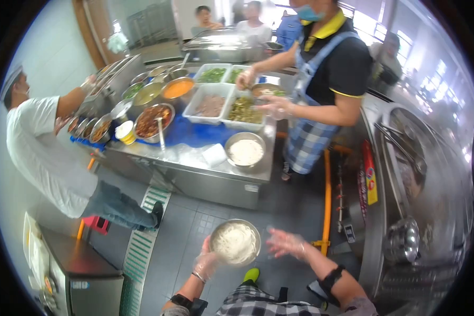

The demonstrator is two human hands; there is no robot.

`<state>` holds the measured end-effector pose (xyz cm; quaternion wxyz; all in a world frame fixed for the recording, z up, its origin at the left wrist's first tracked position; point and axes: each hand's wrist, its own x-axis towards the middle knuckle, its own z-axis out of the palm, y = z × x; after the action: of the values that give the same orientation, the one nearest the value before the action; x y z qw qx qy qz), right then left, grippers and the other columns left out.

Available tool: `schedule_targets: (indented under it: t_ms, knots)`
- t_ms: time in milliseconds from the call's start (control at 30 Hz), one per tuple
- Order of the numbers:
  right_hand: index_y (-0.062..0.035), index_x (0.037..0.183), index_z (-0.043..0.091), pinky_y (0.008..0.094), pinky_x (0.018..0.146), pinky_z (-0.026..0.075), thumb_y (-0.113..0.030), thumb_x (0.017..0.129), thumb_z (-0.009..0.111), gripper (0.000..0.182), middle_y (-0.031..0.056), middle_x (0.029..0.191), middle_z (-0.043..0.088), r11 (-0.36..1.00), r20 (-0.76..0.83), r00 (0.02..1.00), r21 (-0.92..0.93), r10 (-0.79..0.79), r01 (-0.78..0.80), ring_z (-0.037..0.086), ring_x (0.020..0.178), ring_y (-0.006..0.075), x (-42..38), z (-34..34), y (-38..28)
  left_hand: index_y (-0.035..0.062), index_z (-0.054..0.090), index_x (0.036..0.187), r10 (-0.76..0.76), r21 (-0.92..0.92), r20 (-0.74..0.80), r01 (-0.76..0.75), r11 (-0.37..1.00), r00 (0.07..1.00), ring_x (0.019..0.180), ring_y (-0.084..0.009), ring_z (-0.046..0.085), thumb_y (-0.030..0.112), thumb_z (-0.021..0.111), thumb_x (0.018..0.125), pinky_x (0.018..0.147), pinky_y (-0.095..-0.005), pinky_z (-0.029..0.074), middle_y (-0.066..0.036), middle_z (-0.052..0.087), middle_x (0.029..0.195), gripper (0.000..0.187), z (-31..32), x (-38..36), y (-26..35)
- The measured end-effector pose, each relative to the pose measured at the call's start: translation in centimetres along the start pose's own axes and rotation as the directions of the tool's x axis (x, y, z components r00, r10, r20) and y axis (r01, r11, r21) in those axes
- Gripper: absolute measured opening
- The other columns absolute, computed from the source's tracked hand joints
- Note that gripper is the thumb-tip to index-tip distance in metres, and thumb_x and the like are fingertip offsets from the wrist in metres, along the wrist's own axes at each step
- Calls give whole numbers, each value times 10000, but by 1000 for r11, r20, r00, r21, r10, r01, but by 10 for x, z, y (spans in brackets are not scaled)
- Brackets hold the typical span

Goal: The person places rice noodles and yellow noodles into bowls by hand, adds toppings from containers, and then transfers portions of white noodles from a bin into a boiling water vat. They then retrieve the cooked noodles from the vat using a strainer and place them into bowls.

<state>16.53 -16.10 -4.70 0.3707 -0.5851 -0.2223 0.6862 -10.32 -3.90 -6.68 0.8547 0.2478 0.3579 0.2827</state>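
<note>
My left hand [207, 262], in a clear plastic glove, grips the rim of a steel bowl of white noodles [235, 242] held over the floor in front of me. Just right of that bowl, my gloved right hand [286, 243] is spread with nothing in it. Ahead stands a steel counter [210, 176] with another steel bowl of white noodles [245, 151] near its front edge.
White tubs of greens and meat [221, 100] and several steel bowls of sauces [155, 121] cover the counter. A person in a checked apron [326, 68] handles food behind it. Another person in white [42, 152] leans at the left. A steel cooker [416, 174] runs along the right.
</note>
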Motion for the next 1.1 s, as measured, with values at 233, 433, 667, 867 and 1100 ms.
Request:
schedule_targets:
  t_ms: [233, 433, 667, 867, 1100]
  knots:
    - [-8, 1342, 148, 323, 707, 526, -217, 827, 573, 700, 175, 1147, 489, 945, -320, 945, 282, -72, 167, 584, 898, 218, -155, 44, 127, 132, 243, 1334, -398, 471, 408, 185, 863, 821, 1177, -218, 394, -80, 551, 631, 956, -336, 367, -73, 399, 1262, 795, 75, -29, -78]
    - [22, 1210, 349, 292, 615, 535, -164, 785, 559, 509, 171, 981, 580, 778, -730, 682, 452, 41, 437, 625, 676, 205, -299, 140, 254, 142, 252, 1334, -737, 677, 579, 297, 673, 351, 1187, -233, 385, -38, 614, 608, 980, -364, 357, -78, 386, 1285, 831, 156, -125, -172]
    - [44, 1203, 349, 282, 548, 537, -117, 748, 507, 508, 175, 867, 607, 519, -853, 276, 496, 444, 697, 624, 610, 203, -455, 333, 346, 106, 267, 1309, -958, 957, 255, 179, 230, -130, 1175, -253, 391, -31, 597, 645, 956, -379, 384, -103, 395, 1262, 754, 154, -316, -286]
    - [51, 1223, 332, 272, 512, 535, -48, 751, 493, 508, 182, 839, 609, 319, -753, 23, 306, 658, 897, 622, 586, 204, -532, 489, 459, 133, 230, 1344, -789, 973, -10, -187, 133, -615, 1180, -262, 384, 152, 630, 720, 908, -401, 409, -126, 379, 1269, 742, 135, -493, -408]
    - [32, 1106, 463, 292, 474, 527, -74, 761, 495, 362, 166, 791, 616, 132, -384, -172, -127, 907, 983, 614, 554, 200, -525, 625, 489, 68, 392, 1231, -757, 746, 86, -462, 480, -648, 883, -144, 539, 270, 610, 805, 676, -249, 472, -64, 523, 1031, 519, 148, -676, -485]
